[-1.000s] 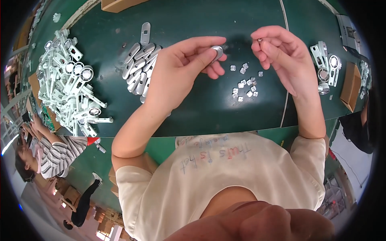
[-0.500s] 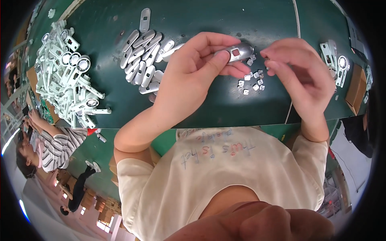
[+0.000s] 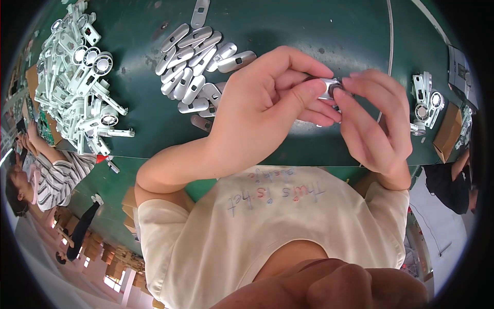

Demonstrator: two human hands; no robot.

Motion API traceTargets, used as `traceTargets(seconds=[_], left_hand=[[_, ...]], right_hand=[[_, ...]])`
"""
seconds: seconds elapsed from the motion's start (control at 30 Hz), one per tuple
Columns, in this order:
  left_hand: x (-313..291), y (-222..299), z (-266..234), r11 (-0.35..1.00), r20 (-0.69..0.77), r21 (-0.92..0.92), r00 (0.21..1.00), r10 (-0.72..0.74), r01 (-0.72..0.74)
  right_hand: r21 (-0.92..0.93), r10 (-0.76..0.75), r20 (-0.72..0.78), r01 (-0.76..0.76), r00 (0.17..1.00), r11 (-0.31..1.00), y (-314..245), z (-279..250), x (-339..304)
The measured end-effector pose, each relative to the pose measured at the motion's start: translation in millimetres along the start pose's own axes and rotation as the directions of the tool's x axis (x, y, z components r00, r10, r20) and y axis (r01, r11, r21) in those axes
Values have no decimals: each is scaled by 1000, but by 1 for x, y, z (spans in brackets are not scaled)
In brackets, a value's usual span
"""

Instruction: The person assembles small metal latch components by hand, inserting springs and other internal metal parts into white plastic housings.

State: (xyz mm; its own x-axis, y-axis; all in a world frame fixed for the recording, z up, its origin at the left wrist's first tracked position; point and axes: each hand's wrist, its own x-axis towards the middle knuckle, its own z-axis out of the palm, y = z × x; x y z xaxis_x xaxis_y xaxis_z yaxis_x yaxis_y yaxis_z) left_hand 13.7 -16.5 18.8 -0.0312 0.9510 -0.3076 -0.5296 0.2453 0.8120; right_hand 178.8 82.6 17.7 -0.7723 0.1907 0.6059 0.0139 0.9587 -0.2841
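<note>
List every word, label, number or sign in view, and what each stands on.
Cream shirt: grey-blue and red lettering across the chest; I won't copy the wording.
Silver plates: no readable text.
Pale parts heaped at left: any markings are too small to read.

Fisheye view from the left of two cameras worn side by side on a person's head, looking steeply down. The picture is upright, so its left is the wearer's left. Nearest the lens, along the lower edge, comes part of the wearer's head [image 3: 329, 283], then the shirt [image 3: 278, 221]. Farther out, in the upper half, are the left hand [image 3: 260, 105] and right hand [image 3: 380, 121], over the worktop [image 3: 278, 26], whose front edge crosses mid-picture. The lens reaches wide, taking in floor [image 3: 105, 216] at the left; its rim bends straight lines and blackens the corners.
</note>
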Motion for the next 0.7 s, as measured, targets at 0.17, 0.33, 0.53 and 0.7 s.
traceTargets(seconds=[0.17,0.33,0.53,0.7], left_hand=[[1,-4,-2,999,16,6,998,54,-54],[7,-2,-1,998,41,30,997,58,-60],[7,-6,-7,985,173,132,981,90,-113],[11,-8,-16,930,93,322,983,156,-178]], right_hand=[[111,75,44,-80,996,991,-3,-1,0],[141,129,68,-138,989,980,0,-5,0],[100,-2,127,-11,992,995,8,-18,4],[76,-35,180,21,983,997,10,-15,19]])
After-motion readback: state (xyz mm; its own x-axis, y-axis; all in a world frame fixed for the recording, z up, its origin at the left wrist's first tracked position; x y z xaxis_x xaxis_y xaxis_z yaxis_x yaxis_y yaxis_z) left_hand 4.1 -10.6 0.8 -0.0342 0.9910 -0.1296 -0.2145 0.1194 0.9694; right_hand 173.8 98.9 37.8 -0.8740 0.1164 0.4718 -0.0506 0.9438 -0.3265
